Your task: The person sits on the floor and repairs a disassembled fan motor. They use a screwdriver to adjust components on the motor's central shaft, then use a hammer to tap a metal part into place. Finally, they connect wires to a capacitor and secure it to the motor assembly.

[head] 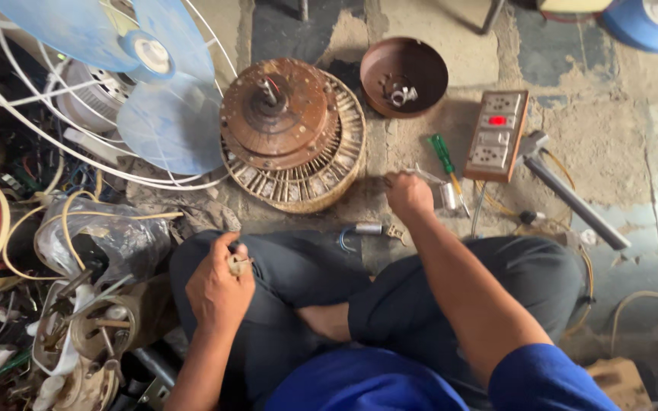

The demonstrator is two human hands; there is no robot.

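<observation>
1. The rusty ceiling fan motor (291, 133) sits on the floor right in front of my crossed legs; only a narrow strip of bare concrete lies between it and my knees.
2. Left of the motor, the blue blades and white wire guard of a table fan (127, 91) lean against it, so that side is closed.
3. Further left and nearer me, a plastic bag, tangled wires and motor scrap (85, 327) fill the ground.
4. Right of the motor, my right hand (407, 194) works in a tight gap hemmed by the green screwdriver (443, 156) and switch board (496, 135).
5. Behind the motor, to its right, the brown bowl (405, 76) blocks.
6. Far right of the motor, past the hammer (565, 190), the floor lies open.
</observation>
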